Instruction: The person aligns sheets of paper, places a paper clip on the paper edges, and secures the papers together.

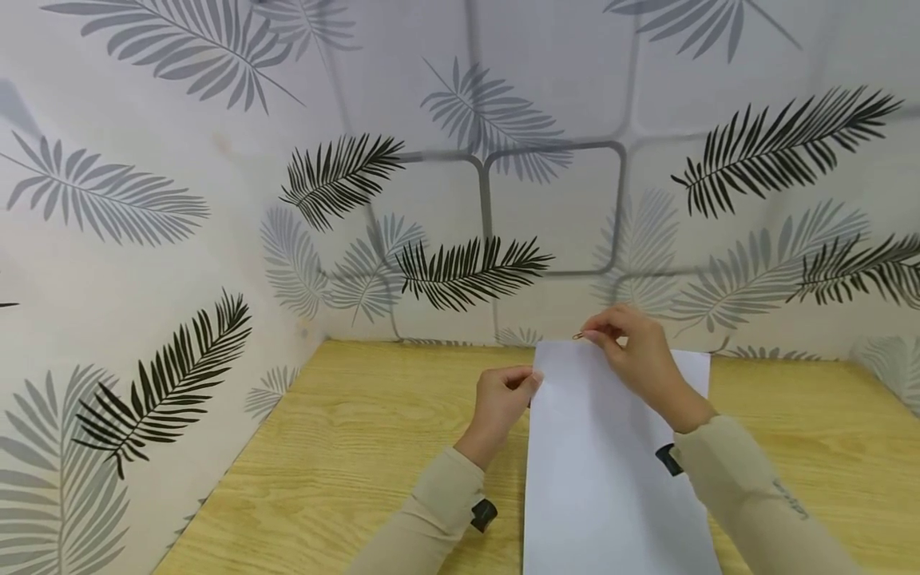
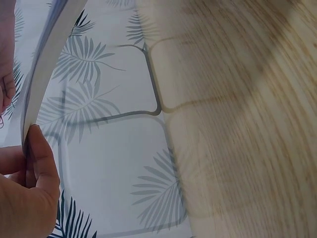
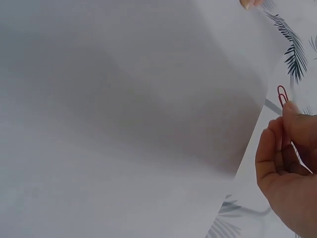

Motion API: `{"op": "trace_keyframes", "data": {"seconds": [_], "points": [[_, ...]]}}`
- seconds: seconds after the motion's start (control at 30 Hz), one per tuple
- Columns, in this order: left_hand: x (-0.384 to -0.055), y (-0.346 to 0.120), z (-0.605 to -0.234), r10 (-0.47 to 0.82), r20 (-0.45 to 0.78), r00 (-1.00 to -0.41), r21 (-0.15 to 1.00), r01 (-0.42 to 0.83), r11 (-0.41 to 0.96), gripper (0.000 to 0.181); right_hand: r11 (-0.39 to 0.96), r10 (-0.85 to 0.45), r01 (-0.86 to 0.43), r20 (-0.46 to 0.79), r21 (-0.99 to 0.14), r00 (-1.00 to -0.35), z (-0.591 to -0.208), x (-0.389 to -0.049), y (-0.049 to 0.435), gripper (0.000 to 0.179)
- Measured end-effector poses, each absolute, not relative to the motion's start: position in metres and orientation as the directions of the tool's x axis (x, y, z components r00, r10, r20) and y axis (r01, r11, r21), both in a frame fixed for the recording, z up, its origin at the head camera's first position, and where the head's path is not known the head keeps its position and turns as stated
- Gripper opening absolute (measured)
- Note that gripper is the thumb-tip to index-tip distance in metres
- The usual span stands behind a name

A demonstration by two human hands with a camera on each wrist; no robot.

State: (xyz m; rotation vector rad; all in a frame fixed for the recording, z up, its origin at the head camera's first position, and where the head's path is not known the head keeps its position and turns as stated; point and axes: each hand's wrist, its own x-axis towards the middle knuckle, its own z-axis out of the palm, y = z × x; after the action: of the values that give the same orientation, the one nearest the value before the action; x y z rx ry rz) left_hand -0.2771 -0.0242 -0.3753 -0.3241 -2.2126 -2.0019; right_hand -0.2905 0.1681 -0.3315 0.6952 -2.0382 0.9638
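A small red paper clip (image 3: 282,95) sits just past the far edge of the white paper (image 1: 589,471), nearer its far left corner than its far right one. The right hand (image 1: 643,355) pinches it between thumb and fingertips, leaving the looped end bare and pointing left in the head view. There the clip's long axis runs roughly along the far edge rather than across it; in the right wrist view a narrow gap shows between clip and paper, so it is close beside the edge, not around it.

The paper's own long axis runs from near to far. The left hand (image 1: 501,397) holds its left edge between thumb and fingers, close below the far left corner, and the left wrist view shows that edge raised and slightly bowed. How many sheets there are, I cannot tell. From the left hand, the clip lies to the right and a little farther off; the right hand, holding it, is the nearer one.

Light-coloured sleeves (image 1: 747,495) cover both forearms. Around the paper lies the wood-grained desk (image 1: 345,447), and beyond it rises a pale leaf-printed backdrop (image 1: 553,208).
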Motion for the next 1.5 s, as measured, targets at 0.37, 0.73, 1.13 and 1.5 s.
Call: {"op": "trace_keyframes", "data": {"seconds": [0.37,0.73,1.13,1.5], "points": [[-0.258,-0.025,-0.357,0.069,0.270,-0.960,0.958,0.275,0.076,0.015,0.563,-0.185,-0.723,0.791,-0.401,-0.583,-0.330,-0.290,0.157,0.011],[-0.286,-0.022,-0.391,0.070,0.309,-0.948,0.943,0.315,0.104,0.013,0.601,-0.244,-0.726,0.789,-0.334,-0.564,-0.330,-0.289,0.152,0.015],[-0.286,-0.021,-0.389,0.078,0.450,-0.889,0.863,0.456,0.216,0.009,0.651,-0.301,-0.680,0.709,-0.337,-0.638,-0.322,-0.284,0.152,0.008],[-0.283,-0.021,-0.389,0.073,0.470,-0.880,0.849,0.473,0.237,0.008,0.650,-0.351,-0.694,0.688,-0.309,-0.635,-0.320,-0.282,0.153,0.013]]}}
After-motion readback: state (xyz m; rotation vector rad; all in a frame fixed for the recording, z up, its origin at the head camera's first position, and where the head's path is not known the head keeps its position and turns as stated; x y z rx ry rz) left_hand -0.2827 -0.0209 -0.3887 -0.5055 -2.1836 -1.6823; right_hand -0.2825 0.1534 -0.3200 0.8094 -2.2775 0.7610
